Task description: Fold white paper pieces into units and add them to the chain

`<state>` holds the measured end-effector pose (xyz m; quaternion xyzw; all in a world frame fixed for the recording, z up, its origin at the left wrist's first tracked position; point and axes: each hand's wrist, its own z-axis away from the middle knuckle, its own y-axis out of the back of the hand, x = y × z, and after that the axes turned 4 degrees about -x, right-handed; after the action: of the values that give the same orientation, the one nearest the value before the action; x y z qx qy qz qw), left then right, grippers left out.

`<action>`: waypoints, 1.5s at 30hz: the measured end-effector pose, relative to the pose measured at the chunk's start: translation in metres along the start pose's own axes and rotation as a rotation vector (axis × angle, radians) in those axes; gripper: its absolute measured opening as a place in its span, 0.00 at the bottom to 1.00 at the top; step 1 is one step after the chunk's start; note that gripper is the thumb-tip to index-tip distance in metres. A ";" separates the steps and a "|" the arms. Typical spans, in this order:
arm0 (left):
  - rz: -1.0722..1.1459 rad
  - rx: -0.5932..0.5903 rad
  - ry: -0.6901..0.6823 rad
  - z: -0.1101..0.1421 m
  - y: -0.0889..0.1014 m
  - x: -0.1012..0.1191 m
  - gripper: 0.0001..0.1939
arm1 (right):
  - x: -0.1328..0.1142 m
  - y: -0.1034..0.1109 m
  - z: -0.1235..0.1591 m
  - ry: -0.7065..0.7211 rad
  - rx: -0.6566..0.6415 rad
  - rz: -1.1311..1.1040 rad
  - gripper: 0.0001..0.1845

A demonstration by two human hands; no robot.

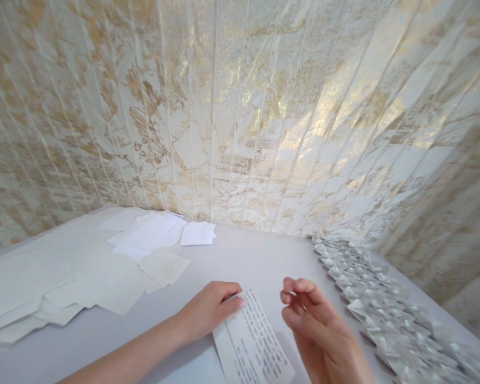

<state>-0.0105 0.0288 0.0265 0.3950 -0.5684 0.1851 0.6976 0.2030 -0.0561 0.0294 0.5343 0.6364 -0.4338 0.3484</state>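
My left hand (220, 306) pinches the upper left edge of a sheet of paper (256, 341) between thumb and fingers. Rows of dark printed marks run across the sheet, too blurred to read, and its lower part leaves the bottom of the view. To the right of the sheet, apart from it, my right hand (316, 325) is raised with its fingers bent and gaps between them. Nothing shows in its fingers.
Loose pale sheets (76, 266) overlap across the left of the white table (256, 256). White paper squares (198, 233) lie at the back. Rows of folded paper pieces (384, 298) line the right side. Behind hangs a gold-patterned curtain (224, 106).
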 end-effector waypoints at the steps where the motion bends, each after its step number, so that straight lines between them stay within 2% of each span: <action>1: 0.003 -0.015 -0.001 -0.002 -0.001 0.000 0.17 | 0.005 -0.002 -0.008 -0.062 0.024 -0.075 0.13; 3: 0.025 -0.033 0.002 -0.008 -0.001 -0.002 0.18 | 0.017 -0.005 -0.015 -0.185 0.073 -0.235 0.16; 6: 0.085 -0.033 0.016 -0.014 0.001 -0.011 0.22 | 0.032 -0.002 -0.014 -0.264 0.093 -0.365 0.18; 9: 0.151 -0.033 0.031 -0.017 0.005 -0.019 0.25 | 0.038 0.005 -0.012 -0.299 0.033 -0.372 0.18; 12: 0.195 -0.035 0.067 -0.015 0.013 -0.022 0.26 | 0.034 0.010 -0.015 -0.296 -0.002 -0.293 0.17; 14: 0.216 -0.045 0.099 -0.013 0.020 -0.019 0.27 | 0.026 0.011 -0.020 -0.201 -0.047 -0.101 0.13; 16: 0.229 -0.066 0.121 -0.011 0.024 -0.014 0.27 | 0.016 0.011 -0.025 -0.006 -0.156 0.233 0.11; 19: 0.227 -0.131 0.120 -0.009 0.025 -0.008 0.26 | 0.006 0.009 -0.026 0.340 -0.362 0.758 0.19; 22: 0.181 -0.201 0.087 -0.008 0.019 -0.005 0.26 | 0.010 0.003 -0.015 0.562 -0.509 1.053 0.24; 25: 0.142 -0.217 0.057 -0.007 0.013 -0.002 0.27 | 0.024 -0.005 -0.002 0.686 -0.440 1.118 0.12; 26: 0.146 -0.214 0.047 -0.007 0.012 -0.002 0.25 | 0.028 -0.008 0.001 0.738 -0.414 1.115 0.10; 28: 0.165 -0.167 0.013 -0.007 0.011 -0.001 0.23 | 0.033 -0.010 0.001 0.842 -0.354 1.126 0.17; 30: 0.211 -0.048 -0.006 -0.007 0.011 -0.002 0.27 | 0.030 -0.008 -0.003 0.896 -0.322 1.210 0.21; 32: 0.264 0.035 0.021 -0.007 0.009 -0.002 0.30 | 0.022 -0.003 -0.010 0.887 -0.356 1.339 0.20; 34: 0.328 0.006 0.097 -0.006 0.004 -0.001 0.33 | 0.016 0.002 -0.015 0.858 -0.369 1.420 0.20; 36: 0.357 -0.051 0.149 -0.005 -0.003 0.002 0.34 | 0.015 0.003 -0.016 0.840 -0.319 1.442 0.20; 38: 0.351 -0.032 0.151 -0.004 -0.007 0.007 0.29 | 0.019 0.001 -0.015 0.836 -0.274 1.432 0.20; 41: 0.279 0.089 0.096 -0.003 -0.005 0.012 0.20 | 0.024 0.001 -0.014 0.803 -0.291 1.390 0.17; 43: 0.209 0.172 0.065 -0.003 0.001 0.014 0.16 | 0.025 0.007 -0.016 0.731 -0.299 1.325 0.15; 45: 0.144 0.214 0.061 -0.003 0.008 0.015 0.14 | 0.024 0.016 -0.020 0.627 -0.267 1.241 0.17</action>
<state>-0.0102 0.0332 0.0428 0.4197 -0.5507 0.3062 0.6532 0.2146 -0.0276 0.0121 0.8509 0.3324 0.1008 0.3942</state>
